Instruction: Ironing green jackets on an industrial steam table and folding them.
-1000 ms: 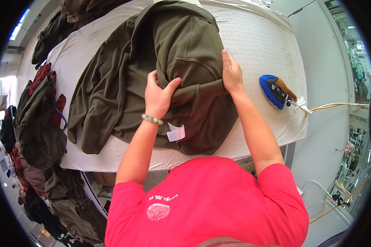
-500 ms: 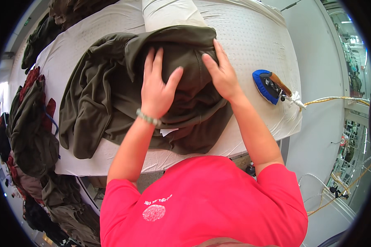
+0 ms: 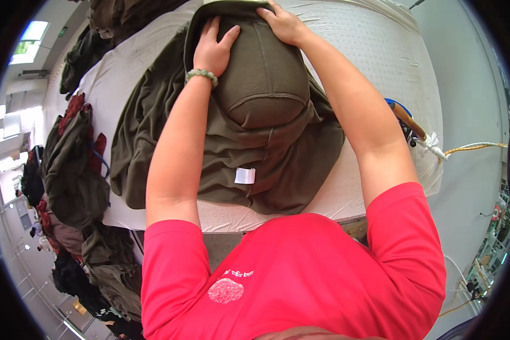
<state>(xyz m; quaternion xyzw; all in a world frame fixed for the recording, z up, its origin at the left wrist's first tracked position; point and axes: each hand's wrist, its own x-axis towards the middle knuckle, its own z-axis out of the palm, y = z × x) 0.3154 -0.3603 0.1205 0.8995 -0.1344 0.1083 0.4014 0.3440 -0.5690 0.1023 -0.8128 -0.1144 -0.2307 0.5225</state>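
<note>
A dark olive garment (image 3: 255, 68) is spread on the padded ironing table. Its seamed, rounded upper part, which looks like a hood, is stretched smooth over a bulky shape beneath it. My left hand (image 3: 211, 55) lies on the left side of that part, thumb and fingers apart. At the far edge my right hand (image 3: 283, 24) grips the fabric, thumb on the near side and fingers partly hidden at the rim. A small white label (image 3: 245, 176) shows on the lower part. Loose folds spread out to the left and below.
The white-covered table (image 3: 374, 56) runs under the garment. To the right, partly hidden by my right arm, stands an iron (image 3: 407, 122) with a cord (image 3: 470, 147) leading off rightward. Piled garments (image 3: 76, 170) hang along the left side.
Both hands have moved away from me, toward the far edge. The rounded part has been pulled smooth and taut, and the white label lies more exposed.
</note>
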